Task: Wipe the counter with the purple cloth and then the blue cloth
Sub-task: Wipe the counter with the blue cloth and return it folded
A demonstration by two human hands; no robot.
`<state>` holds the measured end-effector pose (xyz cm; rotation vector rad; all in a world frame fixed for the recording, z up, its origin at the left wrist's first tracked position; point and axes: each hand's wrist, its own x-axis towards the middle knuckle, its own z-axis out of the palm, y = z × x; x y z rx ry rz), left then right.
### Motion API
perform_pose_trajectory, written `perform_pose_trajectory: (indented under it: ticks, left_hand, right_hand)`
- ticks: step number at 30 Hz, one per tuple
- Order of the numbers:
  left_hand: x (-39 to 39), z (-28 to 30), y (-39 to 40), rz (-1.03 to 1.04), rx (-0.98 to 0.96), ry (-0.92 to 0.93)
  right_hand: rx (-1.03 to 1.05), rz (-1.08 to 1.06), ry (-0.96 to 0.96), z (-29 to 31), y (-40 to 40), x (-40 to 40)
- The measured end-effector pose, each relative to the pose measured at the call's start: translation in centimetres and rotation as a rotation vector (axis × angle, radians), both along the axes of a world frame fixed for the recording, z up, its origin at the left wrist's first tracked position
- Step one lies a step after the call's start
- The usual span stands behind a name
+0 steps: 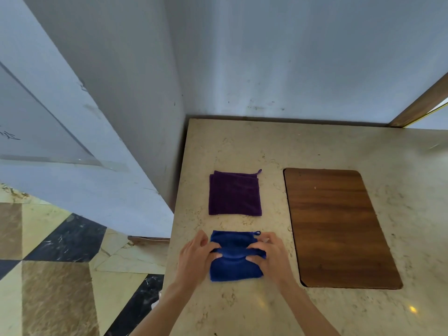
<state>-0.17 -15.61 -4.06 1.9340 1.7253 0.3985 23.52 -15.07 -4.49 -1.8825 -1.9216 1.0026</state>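
A: Where do the cloths lie?

B: Blue cloth [236, 265] at the table's [266, 146] near edge. Purple cloth [235, 194] just beyond it, folded flat, apart.

A: Grip state?

B: My left hand [194, 257] and right hand [271, 257] each pinch a raised fold across the blue cloth's middle.

A: Handling?

B: I judge it soft, light and limp; best taken by bunching an edge.

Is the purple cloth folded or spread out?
Folded. The square purple cloth lies flat on the beige stone counter, and doubled layers show at its top-left edge.
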Motion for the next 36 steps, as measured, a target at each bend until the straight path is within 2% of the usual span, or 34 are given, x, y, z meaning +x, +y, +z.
perform_pose_trajectory:
  ticks: [4,7,10,14,23,28,36]
  left_hand:
    - [0.4,3.9,2.5,0.084,-0.054,-0.094]
    - [1.1,8.7,4.6,0.174,-0.041,-0.300]
    - [1.7,13.8,6.4,0.186,0.050,-0.414]
    - [2.2,20.7,8.3,0.173,0.208,-0.458]
    - [2.4,35.4,9.0,0.109,0.462,-0.723]
    - [3.1,39.6,8.4,0.068,0.541,-0.763]
    - [6.7,40.6,5.9,-0.013,0.526,-0.775]
  right_hand:
    - [-0.040,-0.149,0.148,4.4,2.3,-0.6]
    - [0.039,-0.188,0.251,9.1,4.2,-1.0]
    - [0.139,-0.189,0.293,14.3,6.1,-0.9]
    - [0.255,-0.191,0.336,21.6,7.8,-0.8]
    - [0.526,-0.211,0.691,35.8,7.2,-0.5]
    - [0.631,-0.251,0.728,39.8,5.9,-0.2]
    - [0.724,-0.388,0.656,40.5,1.5,2.9]
